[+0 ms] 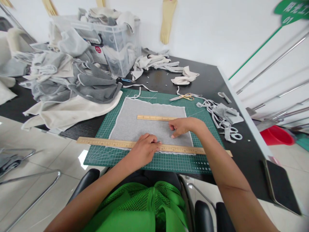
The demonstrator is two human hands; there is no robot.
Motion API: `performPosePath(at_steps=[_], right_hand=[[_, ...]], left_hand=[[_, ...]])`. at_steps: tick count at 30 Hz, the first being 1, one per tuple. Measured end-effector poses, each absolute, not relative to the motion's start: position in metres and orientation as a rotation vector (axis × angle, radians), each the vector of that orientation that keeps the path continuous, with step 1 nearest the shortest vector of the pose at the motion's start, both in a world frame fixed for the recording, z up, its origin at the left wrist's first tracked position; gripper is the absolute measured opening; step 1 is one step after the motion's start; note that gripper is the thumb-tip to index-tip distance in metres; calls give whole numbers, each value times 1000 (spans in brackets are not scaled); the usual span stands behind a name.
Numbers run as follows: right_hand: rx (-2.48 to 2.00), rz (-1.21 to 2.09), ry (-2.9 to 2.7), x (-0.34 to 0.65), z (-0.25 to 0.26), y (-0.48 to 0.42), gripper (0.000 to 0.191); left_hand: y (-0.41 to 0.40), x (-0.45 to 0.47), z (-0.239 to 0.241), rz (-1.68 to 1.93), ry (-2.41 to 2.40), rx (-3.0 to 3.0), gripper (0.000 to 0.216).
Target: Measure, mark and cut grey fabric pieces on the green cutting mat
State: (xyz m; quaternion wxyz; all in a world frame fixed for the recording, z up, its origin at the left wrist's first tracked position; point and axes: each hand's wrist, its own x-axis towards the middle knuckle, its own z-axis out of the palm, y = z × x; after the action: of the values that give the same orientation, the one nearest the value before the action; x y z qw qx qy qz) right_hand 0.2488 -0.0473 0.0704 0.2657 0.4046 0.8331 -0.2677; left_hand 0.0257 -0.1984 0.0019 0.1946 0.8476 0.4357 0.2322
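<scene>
A grey fabric rectangle with pale wavy edges lies flat on the green cutting mat. My left hand, fingers bent together, presses on the long wooden ruler, which lies along the fabric's near edge and sticks out past the mat on both sides. Higher on the fabric, my right hand is curled at the right end of a short wooden ruler. Its thumb points down toward the fabric, and the hand covers that ruler's end. Gold-handled scissors rest near the mat's far edge.
Heaped grey and cream fabric fills the left, before a clear plastic bin. Fabric strips lie at the back. To the right are scraps, white-handled scissors and a phone at the table's edge.
</scene>
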Motion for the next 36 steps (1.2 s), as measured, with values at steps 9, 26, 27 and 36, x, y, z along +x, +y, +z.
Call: performPosePath(at_steps=[9,26,27,36], right_hand=[[1079,-689,2256,247,64,-44,35],[1204,-701,2343,257,73,-55,21],[1227,-696,2383,257,71,-56,20],[1000,-1117,2593,240,62,-47,20]], left_hand=[[-200,28,2,662,1256,2373,26],[-196,24,3,725,1209,2250,18],[-196,24,4,736,1212,2245,17],[-197,20,5,696,1230,2277,21]])
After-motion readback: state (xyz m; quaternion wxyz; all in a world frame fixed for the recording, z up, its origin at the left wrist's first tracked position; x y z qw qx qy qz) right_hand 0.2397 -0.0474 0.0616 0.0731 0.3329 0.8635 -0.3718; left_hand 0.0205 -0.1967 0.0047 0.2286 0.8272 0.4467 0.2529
